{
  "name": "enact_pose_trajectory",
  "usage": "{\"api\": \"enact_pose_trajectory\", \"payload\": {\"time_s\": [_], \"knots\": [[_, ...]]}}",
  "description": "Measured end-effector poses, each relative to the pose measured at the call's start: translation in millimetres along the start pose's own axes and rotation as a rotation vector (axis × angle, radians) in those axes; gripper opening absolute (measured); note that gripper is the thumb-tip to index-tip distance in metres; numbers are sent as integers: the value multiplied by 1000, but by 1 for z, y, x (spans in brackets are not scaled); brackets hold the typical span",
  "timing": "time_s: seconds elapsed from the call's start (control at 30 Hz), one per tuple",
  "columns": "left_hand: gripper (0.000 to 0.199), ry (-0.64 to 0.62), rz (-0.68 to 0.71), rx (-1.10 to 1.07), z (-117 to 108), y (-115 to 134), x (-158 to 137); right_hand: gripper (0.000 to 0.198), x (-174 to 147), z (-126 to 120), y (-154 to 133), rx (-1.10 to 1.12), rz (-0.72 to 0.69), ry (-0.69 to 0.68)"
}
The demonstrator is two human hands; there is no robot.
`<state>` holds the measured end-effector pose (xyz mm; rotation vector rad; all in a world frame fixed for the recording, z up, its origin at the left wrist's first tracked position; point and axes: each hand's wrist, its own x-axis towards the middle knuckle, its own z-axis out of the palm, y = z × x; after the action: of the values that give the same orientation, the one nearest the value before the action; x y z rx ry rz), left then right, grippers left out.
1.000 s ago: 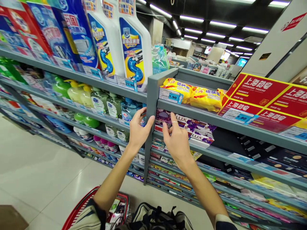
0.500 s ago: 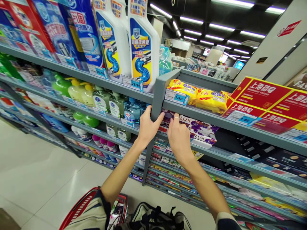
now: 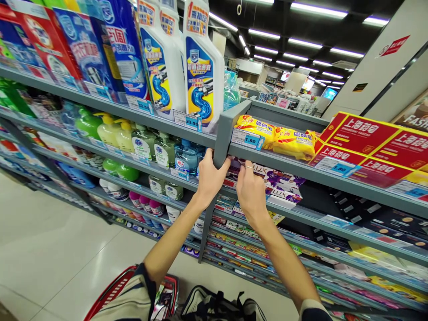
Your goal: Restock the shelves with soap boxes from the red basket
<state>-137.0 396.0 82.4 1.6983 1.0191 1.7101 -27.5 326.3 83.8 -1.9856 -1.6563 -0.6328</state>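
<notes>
Right hand [image 3: 251,191] has curled toward soap boxes [image 3: 284,186] mid-frame, grip unclear; left hand [image 3: 210,179] spread astride post [image 3: 223,133]. Seemingly reaching; next needs firm pinch.

Big white bottles [image 3: 200,76] with blue and yellow labels are at the top, left of the middle. A red pack [image 3: 42,40] and a blue pack [image 3: 125,53] are in the upper left. Red boxes [image 3: 361,129] are stacked at the right edge. Long bright lights [image 3: 319,10] shine on the dark ceiling [image 3: 267,18], upper right. A shiny pale floor [image 3: 67,249] fills the lower left.
</notes>
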Motion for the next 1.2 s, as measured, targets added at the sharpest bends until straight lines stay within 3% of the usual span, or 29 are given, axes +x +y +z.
{"api": "enact_pose_trajectory", "payload": {"time_s": [0.23,0.47,0.7,0.93,1.2], "knots": [[16,14,4,16,0,2,-2,47,-6,6,3,12,-27,78],[15,24,-17,12,2,2,-4,48,-4,-1,2,-42,-13,-18],[15,25,-7,7,2,3,-4,45,-1,-1,3,23,-2,47],[16,28,-7,52,2,2,-3,48,-5,9,10,187,2,148],[14,50,-21,22,4,5,-7,51,-8,9,12,462,42,116]]}}
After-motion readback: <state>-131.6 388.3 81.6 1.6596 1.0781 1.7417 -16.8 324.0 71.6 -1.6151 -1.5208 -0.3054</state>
